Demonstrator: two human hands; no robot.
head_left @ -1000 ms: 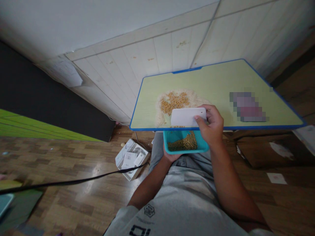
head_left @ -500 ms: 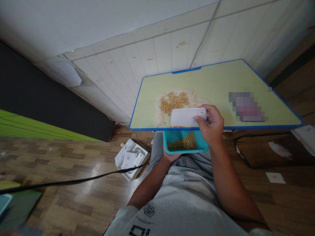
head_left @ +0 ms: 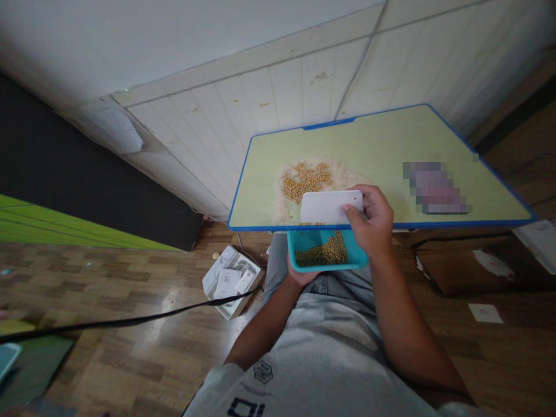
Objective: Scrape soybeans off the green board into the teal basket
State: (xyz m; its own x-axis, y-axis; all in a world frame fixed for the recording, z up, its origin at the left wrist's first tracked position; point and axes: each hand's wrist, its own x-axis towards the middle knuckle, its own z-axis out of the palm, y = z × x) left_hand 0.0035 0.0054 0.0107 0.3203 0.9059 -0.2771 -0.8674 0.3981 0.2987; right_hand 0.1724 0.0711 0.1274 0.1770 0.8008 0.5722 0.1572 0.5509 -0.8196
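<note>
almost nothing has shifted over the last second: my right hand (head_left: 372,223) still grips the white scraper (head_left: 330,207) by its right end, thumb on the near face and fingers curled behind, and the blade stands in the same spot at the near edge of the green table (head_left: 391,139). my left hand (head_left: 299,279) is mostly hidden under the teal tub (head_left: 325,250); it cups the tub from below, pressed up just under the blue table rim, though i cannot see how the fingers lie. the tub holds a heap of soybeans (head_left: 324,253) banked toward its right side, and that heap looks the same size as before. a thin line of beans shows right under the scraper's lower edge at the rim. beyond the blade, the pile of soybeans on rice (head_left: 306,178) sits untouched on the tabletop, ringed by white grains. i judge this as a pause at the end of one pull, with the blade parked at the edge and most of the mixed pile yet to be dragged across.
</note>
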